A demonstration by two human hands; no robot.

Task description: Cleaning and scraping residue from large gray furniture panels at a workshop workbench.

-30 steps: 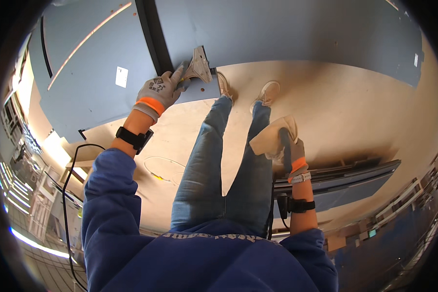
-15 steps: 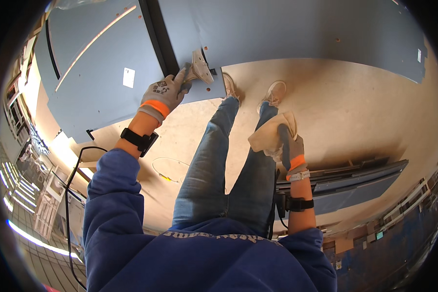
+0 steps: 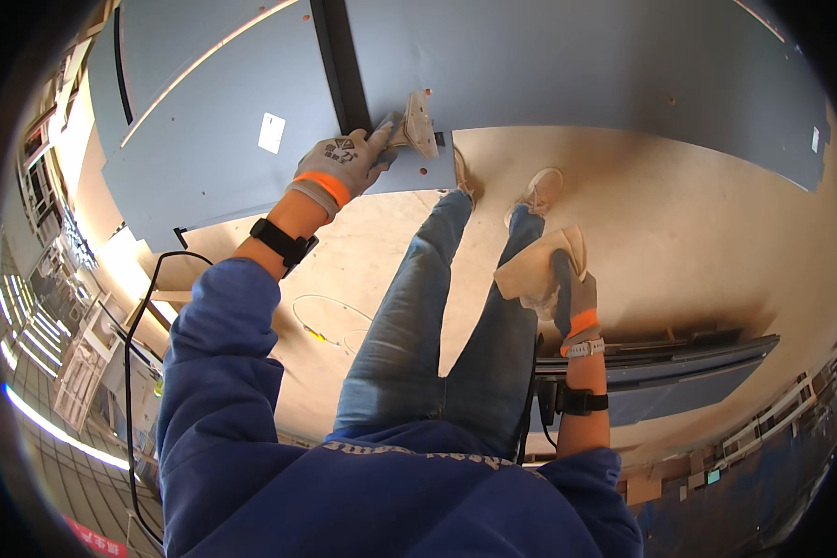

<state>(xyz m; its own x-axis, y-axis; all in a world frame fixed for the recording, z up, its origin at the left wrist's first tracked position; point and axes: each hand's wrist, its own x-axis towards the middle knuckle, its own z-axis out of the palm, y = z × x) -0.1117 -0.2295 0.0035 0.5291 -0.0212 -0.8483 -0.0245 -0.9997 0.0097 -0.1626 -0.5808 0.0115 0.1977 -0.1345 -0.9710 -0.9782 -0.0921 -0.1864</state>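
My left hand [image 3: 352, 163], in a grey glove with an orange cuff, is closed around the handle of a wide-bladed scraper [image 3: 420, 126]. The scraper's pale, worn blade lies over the blue-grey panel [image 3: 216, 158], close to a corner with small reddish round holes. Beside the glove, a black strip [image 3: 337, 65] runs across the panel. My right hand [image 3: 577, 298], gloved the same way, grips a folded beige cloth [image 3: 541, 268] in front of my right leg, away from the panel. The cloth hides part of the fingers.
Dark flat panels [image 3: 684, 381] lie stacked on the floor at right. A thin hose with a yellow end [image 3: 316, 335] curls on the floor left of my legs. A black cable [image 3: 132, 372] hangs by my left arm. A white label [image 3: 272, 133] sticks to the panel.
The whole view has shifted, so the panel, both hands and my legs appear farther right. Against the panel, the scraper stays in about the same place. Both hands keep their hold.
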